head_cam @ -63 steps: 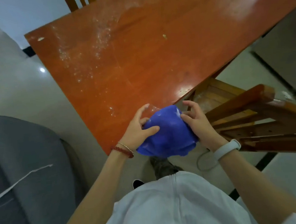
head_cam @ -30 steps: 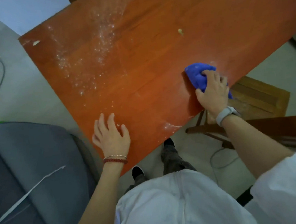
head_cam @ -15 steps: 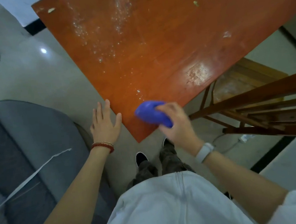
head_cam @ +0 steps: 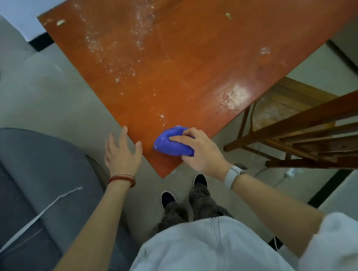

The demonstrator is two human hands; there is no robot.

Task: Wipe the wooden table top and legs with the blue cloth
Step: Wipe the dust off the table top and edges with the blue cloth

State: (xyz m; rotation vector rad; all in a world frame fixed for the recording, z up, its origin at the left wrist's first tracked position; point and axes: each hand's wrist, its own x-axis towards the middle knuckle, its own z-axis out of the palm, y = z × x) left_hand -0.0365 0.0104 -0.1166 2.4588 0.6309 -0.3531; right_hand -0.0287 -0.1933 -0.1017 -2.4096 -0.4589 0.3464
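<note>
Since half a second ago the bunched blue cloth has come up from the very tip of the near corner to lie a little further in on the reddish-brown wooden bench, and the right hand has turned so its fingers lie over the cloth's top. That hand is clamped on the cloth, pressing it flat to the wood just inside the near corner. The left hand is empty, fingers spread apart, resting against the bench's left edge with the thumb on the surface, just beside the cloth but not touching it.

The relation that counts is this: the unwiped dirt lies away from the person, up the board. A band of white specks runs diagonally across the far left part of the top, a scuffed pale patch sits near the right edge, and a small yellowish crumb lies well beyond. The bench's long axis runs from the near corner up and to the right, so the right hand, already holding the cloth, is the one placed to push forward along it. The legs are hidden under the top and look not yet reached.
</note>
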